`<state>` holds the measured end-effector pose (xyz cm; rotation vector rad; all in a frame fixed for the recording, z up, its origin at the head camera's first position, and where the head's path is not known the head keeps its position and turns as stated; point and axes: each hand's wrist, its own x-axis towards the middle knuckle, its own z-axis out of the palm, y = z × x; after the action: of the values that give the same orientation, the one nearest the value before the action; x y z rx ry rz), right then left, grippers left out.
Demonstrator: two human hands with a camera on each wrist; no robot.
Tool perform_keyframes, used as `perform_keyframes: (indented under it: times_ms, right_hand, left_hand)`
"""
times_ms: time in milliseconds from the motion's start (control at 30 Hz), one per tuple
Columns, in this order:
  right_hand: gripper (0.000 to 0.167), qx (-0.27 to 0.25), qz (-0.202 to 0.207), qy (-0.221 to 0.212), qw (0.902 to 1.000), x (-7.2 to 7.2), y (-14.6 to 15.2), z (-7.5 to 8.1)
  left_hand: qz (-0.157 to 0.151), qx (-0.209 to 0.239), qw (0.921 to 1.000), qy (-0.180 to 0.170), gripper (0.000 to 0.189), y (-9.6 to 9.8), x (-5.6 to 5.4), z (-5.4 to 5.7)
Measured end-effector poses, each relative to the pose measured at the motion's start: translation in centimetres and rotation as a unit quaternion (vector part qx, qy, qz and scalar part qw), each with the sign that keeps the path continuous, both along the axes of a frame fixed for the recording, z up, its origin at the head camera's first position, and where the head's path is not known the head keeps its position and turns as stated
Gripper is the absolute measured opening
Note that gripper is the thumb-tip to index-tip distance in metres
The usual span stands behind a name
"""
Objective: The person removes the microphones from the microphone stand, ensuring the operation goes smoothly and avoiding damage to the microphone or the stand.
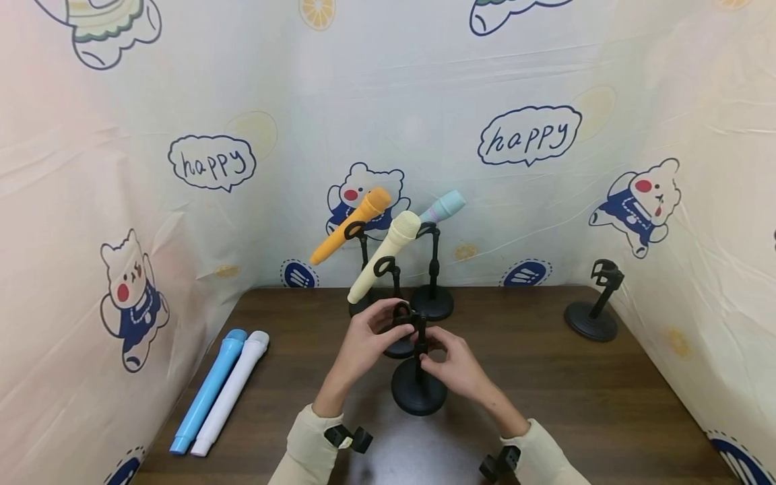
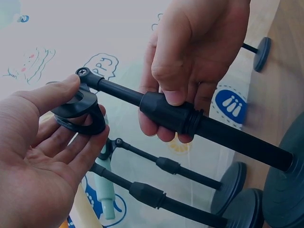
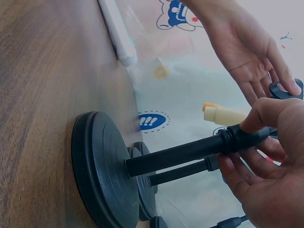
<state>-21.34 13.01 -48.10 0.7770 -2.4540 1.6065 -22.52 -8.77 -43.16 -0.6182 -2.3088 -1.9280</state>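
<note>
A black microphone stand (image 1: 419, 391) stands upright in the middle of the table, its round base down on the wood. With thumb and fingers, my left hand (image 1: 364, 343) pinches the ring-shaped clip (image 2: 78, 107) at its top. My right hand (image 1: 457, 367) grips the thick collar (image 2: 166, 111) partway up the pole, thumb on one side and fingers on the other. Close behind, a cream microphone (image 1: 388, 252) leans in the clip of another stand. Farther back, an orange microphone (image 1: 351, 225) and a light blue microphone (image 1: 445, 206) rest tilted in their own stands.
Side by side at the table's left lie a blue microphone (image 1: 209, 391) and a white microphone (image 1: 232, 394). Another black stand (image 1: 591, 322) with a bare clip is at the back right. A printed cloth (image 1: 388, 81) hangs around the table's back and sides.
</note>
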Motion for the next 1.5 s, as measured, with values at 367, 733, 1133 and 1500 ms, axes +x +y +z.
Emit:
perform_keyframes:
  times_ms: [367,733,1133,1500]
  right_hand:
    - [0.038,-0.010,-0.001,-0.008,0.9999,0.0,0.0,0.0]
    - [0.036,-0.006,-0.015,-0.012,0.9998,0.1,0.1,-0.1]
    - [0.036,-0.007,-0.008,-0.021,0.9997,0.0,0.2,0.0]
    - [0.036,-0.016,-0.010,-0.020,0.9996,0.0,0.3,-0.2]
  left_hand:
    - [0.003,-0.014,0.9999,-0.004,0.041,-0.1,-0.1,-1.1]
    - [0.000,-0.011,0.9997,-0.022,0.042,-0.2,0.3,-3.8]
    - [0.009,-0.007,0.9995,-0.031,0.043,-0.1,0.4,-4.2]
    - [0.009,-0.004,0.9994,-0.033,0.042,-0.1,0.6,-4.0]
